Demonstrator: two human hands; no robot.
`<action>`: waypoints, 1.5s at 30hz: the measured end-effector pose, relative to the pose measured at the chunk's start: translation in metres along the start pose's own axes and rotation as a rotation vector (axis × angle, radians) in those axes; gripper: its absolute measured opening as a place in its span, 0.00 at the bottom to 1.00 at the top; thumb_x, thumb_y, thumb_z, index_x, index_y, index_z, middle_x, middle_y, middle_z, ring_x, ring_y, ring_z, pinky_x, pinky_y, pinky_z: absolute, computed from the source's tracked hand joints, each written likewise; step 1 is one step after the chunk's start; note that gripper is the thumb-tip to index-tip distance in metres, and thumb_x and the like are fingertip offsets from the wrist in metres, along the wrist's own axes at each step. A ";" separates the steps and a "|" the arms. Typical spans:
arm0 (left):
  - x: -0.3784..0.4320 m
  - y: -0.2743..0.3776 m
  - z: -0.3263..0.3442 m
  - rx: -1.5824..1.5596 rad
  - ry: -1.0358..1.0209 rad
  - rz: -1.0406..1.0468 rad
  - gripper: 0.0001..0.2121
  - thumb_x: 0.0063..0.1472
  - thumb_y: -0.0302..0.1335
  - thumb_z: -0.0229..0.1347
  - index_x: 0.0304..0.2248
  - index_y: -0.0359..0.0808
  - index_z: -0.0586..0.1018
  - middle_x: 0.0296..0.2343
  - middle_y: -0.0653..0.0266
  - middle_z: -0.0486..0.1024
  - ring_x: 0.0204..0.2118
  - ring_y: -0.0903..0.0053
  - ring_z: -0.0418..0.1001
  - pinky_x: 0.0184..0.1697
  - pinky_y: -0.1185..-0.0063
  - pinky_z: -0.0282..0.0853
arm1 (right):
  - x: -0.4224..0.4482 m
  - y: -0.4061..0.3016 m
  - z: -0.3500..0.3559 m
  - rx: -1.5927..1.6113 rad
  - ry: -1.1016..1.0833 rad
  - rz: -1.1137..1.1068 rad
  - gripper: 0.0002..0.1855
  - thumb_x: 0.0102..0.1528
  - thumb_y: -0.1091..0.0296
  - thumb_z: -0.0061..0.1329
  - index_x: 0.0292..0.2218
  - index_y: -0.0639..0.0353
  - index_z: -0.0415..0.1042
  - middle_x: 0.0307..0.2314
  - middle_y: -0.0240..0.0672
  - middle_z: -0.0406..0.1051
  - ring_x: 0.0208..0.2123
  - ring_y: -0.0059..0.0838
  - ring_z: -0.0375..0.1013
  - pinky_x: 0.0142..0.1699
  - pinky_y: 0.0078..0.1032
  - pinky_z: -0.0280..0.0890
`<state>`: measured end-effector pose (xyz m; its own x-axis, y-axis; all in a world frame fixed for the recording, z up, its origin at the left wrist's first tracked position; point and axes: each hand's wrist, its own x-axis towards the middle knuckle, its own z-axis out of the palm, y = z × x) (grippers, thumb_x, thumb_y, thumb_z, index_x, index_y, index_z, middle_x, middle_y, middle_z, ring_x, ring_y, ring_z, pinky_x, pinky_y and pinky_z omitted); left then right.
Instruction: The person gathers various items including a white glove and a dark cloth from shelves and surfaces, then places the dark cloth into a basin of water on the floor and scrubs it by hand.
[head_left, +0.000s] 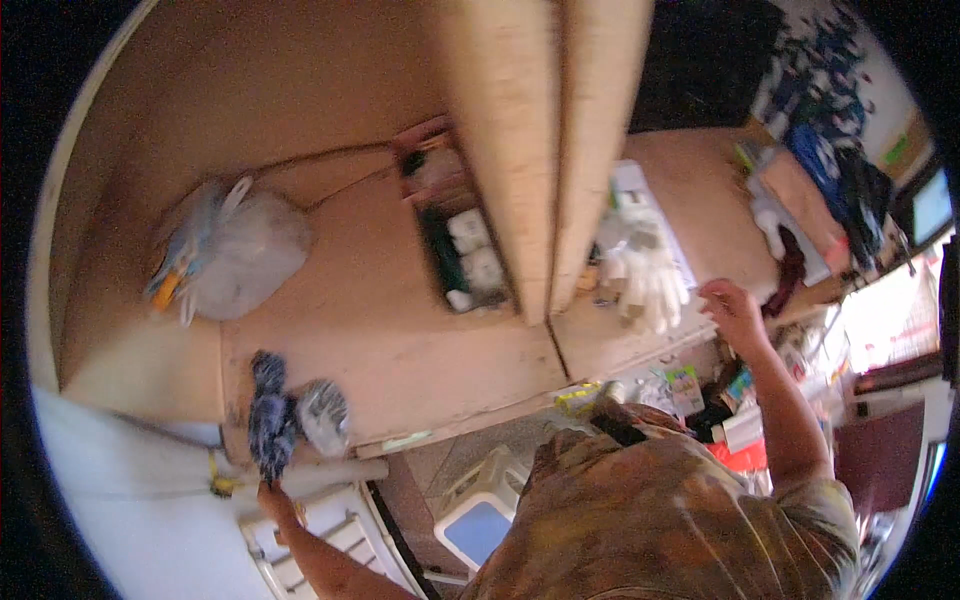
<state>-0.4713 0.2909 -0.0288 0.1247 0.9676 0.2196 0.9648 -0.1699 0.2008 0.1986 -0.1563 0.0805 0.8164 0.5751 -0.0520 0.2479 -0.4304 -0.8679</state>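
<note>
At the lower left, my left hand (279, 508) grips the narrow lower end of a dark blue, mottled bundle (271, 420). Blur hides what the bundle is made of. Just right of it, a clear plastic-wrapped packet (325, 417) rests on the wooden shelf (390, 360). My right hand (731, 315) is over the shelf's front edge on the right, with its fingers bent. Closest to it are pale work gloves (645, 274) and a white sheet (654, 210); whether the fingertips touch or hold anything is unclear.
Thick wooden uprights (517, 165) divide the shelf. A stuffed plastic bag (251, 251) sits at the left. Beside the uprights stands a dark green box (442, 259) with white items. Below are a white stool with a blue seat (476, 529) and cluttered goods (679, 390).
</note>
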 end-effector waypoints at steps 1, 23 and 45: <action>-0.002 0.026 -0.016 -0.069 -0.004 -0.010 0.10 0.52 0.28 0.46 0.29 0.28 0.71 0.24 0.49 0.71 0.28 0.58 0.67 0.30 0.70 0.62 | -0.001 0.006 0.001 0.027 0.018 -0.030 0.09 0.46 0.83 0.37 0.32 0.66 0.65 0.26 0.35 0.67 0.25 0.22 0.67 0.30 0.17 0.63; -0.105 0.154 -0.088 -0.417 0.359 0.272 0.18 0.45 0.38 0.49 0.32 0.31 0.71 0.28 0.52 0.70 0.28 0.62 0.68 0.30 0.66 0.62 | -0.042 -0.032 0.038 -0.131 -0.305 -0.679 0.12 0.47 0.62 0.42 0.18 0.60 0.65 0.18 0.39 0.65 0.21 0.42 0.65 0.25 0.33 0.61; -0.287 0.710 -0.039 -1.831 -1.529 0.149 0.08 0.57 0.31 0.43 0.24 0.36 0.65 0.13 0.74 0.58 0.12 0.90 0.51 0.13 0.89 0.48 | -0.093 0.000 -0.021 0.580 -0.106 0.059 0.27 0.45 0.67 0.49 0.43 0.68 0.54 0.29 0.37 0.63 0.31 0.19 0.63 0.36 0.18 0.61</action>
<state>0.1689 -0.1144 0.0884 0.9770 0.1903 -0.0966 -0.0581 0.6728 0.7375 0.1335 -0.2242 0.0956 0.7563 0.6409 -0.1316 -0.1461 -0.0306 -0.9888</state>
